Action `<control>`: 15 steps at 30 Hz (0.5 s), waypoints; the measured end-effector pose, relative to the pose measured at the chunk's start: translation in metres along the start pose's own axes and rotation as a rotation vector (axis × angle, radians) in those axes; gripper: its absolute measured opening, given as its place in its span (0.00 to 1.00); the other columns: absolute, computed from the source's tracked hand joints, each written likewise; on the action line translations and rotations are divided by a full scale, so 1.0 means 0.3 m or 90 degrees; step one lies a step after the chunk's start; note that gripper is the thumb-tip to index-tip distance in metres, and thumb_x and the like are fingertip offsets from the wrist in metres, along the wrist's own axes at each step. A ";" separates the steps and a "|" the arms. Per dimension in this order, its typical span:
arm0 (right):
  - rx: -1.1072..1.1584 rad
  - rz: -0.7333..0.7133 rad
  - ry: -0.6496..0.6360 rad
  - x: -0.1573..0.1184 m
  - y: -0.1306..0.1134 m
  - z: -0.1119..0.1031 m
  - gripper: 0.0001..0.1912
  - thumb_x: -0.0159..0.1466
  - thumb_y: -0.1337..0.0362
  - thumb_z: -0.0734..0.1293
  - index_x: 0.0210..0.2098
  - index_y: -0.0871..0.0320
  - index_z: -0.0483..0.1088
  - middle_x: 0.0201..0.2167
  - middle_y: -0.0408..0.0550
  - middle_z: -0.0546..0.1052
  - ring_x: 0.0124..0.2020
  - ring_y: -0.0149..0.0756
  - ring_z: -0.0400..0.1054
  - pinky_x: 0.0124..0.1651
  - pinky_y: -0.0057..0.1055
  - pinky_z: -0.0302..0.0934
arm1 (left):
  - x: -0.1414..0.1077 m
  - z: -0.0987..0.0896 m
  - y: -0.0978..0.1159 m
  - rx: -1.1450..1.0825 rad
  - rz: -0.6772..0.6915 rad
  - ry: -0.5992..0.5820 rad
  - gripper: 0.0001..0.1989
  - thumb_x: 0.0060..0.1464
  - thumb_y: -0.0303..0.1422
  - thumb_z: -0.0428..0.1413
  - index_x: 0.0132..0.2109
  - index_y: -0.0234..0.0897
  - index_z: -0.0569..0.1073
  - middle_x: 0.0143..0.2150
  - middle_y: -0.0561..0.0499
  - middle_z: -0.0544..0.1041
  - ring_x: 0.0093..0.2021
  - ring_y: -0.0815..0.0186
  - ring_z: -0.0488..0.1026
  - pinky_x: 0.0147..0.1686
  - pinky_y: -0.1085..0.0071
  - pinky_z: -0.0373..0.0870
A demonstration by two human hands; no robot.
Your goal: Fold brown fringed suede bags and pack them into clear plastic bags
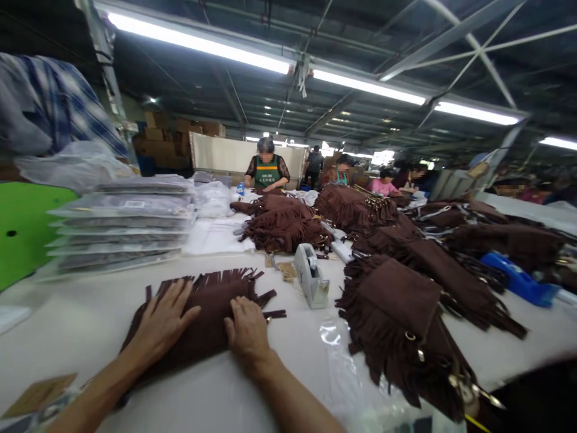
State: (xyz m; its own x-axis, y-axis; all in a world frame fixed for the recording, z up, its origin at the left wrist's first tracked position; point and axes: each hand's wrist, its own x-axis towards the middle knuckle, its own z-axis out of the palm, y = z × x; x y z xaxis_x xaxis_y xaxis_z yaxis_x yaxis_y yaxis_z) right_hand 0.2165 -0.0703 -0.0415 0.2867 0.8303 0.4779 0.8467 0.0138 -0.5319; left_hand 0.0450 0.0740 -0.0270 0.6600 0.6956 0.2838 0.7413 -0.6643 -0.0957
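Observation:
A dark brown fringed bag [205, 322] lies flat on the white table in front of me, its fringe pointing away. My left hand [164, 319] rests on its left part, palm down with the fingers spread. On the bag's right end lies my right hand [247, 331], its fingers slightly bent and resting on the fabric. Neither hand grips the bag. Just beyond the right hand stands a grey tape dispenser [311, 276]. More brown fringed bags [396, 300] with metal clasps are heaped to the right.
Flat packages in clear plastic [126, 219] are stacked at the left, beside a green panel [27, 228]. A blue tape dispenser [518, 279] sits among the bags at right. Clear plastic bags [342, 361] lie near the front. Across the table a co-worker [265, 171] handles brown material.

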 end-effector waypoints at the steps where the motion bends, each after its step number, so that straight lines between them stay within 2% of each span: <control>1: 0.020 -0.007 0.007 0.001 -0.002 -0.010 0.24 0.63 0.65 0.63 0.58 0.60 0.65 0.58 0.58 0.70 0.60 0.47 0.61 0.64 0.50 0.51 | -0.011 -0.015 0.044 -0.018 0.043 0.021 0.31 0.60 0.42 0.47 0.66 0.34 0.58 0.69 0.39 0.52 0.69 0.52 0.49 0.63 0.47 0.48; 4: 0.129 -0.006 0.070 0.004 -0.003 -0.063 0.20 0.65 0.64 0.61 0.55 0.60 0.68 0.56 0.56 0.72 0.59 0.43 0.63 0.65 0.46 0.50 | -0.060 -0.038 0.172 -0.066 0.201 -0.007 0.37 0.55 0.49 0.51 0.66 0.33 0.59 0.68 0.37 0.54 0.68 0.51 0.52 0.63 0.49 0.50; 6: 0.243 0.062 0.139 -0.007 0.006 -0.127 0.17 0.66 0.60 0.59 0.50 0.59 0.71 0.52 0.54 0.75 0.55 0.41 0.66 0.61 0.43 0.55 | -0.095 -0.041 0.231 -0.062 0.219 0.005 0.37 0.53 0.46 0.54 0.66 0.32 0.58 0.68 0.34 0.54 0.67 0.48 0.53 0.62 0.48 0.54; 8: 0.392 0.184 0.187 -0.040 0.023 -0.203 0.17 0.65 0.55 0.60 0.45 0.58 0.73 0.45 0.53 0.78 0.49 0.41 0.70 0.55 0.40 0.61 | -0.120 -0.043 0.268 -0.040 0.220 0.040 0.34 0.54 0.37 0.54 0.66 0.32 0.57 0.68 0.34 0.53 0.67 0.49 0.54 0.62 0.49 0.56; 12: 0.703 0.425 0.158 -0.174 0.065 -0.306 0.22 0.57 0.47 0.68 0.37 0.61 0.73 0.35 0.54 0.79 0.39 0.41 0.75 0.44 0.38 0.68 | -0.132 -0.047 0.308 -0.016 0.278 0.081 0.30 0.53 0.20 0.43 0.63 0.33 0.63 0.64 0.36 0.64 0.63 0.53 0.62 0.59 0.54 0.63; 15: 0.736 0.509 0.124 -0.273 0.054 -0.317 0.23 0.54 0.47 0.70 0.36 0.61 0.74 0.33 0.53 0.79 0.36 0.40 0.75 0.40 0.36 0.69 | -0.129 -0.048 0.317 -0.042 0.286 0.082 0.31 0.49 0.17 0.40 0.59 0.31 0.69 0.60 0.36 0.69 0.59 0.54 0.68 0.57 0.55 0.67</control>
State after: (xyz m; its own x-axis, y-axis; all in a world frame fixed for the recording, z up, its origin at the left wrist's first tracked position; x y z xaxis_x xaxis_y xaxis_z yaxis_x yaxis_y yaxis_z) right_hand 0.2493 -0.1911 -0.0229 0.6426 0.7439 -0.1834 -0.3818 0.1034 -0.9184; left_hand 0.0882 -0.0200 -0.0334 0.8900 0.2990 0.3444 0.3743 -0.9103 -0.1769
